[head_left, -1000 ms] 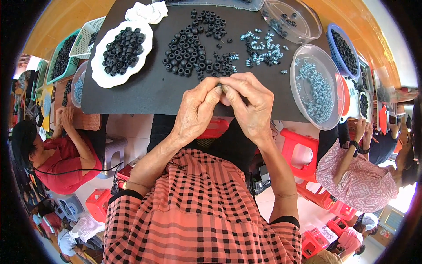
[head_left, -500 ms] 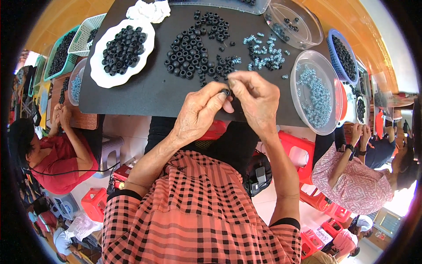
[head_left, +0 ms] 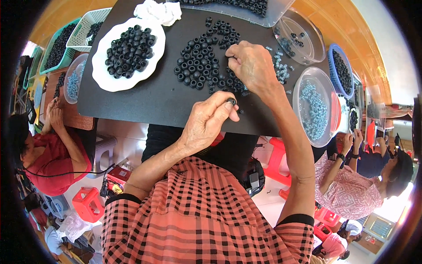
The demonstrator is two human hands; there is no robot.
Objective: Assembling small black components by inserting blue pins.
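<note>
The left hand (head_left: 204, 121) pinches one small black bead (head_left: 231, 101) between finger and thumb, on the near side of the big pile of black beads (head_left: 198, 64) on the dark counter (head_left: 140, 105). The right hand (head_left: 254, 68) is at the right side of the pile with its fingers bent down; I cannot tell if it holds something. A white plate (head_left: 99, 61) full of black beads sits left of the pile. A crumpled white wad (head_left: 158, 12) lies past the pile, to the left. Stripy blue beads (head_left: 280, 66) lie right of the pile, and a round clear tray (head_left: 314, 75) with more blue beads is farther right.
</note>
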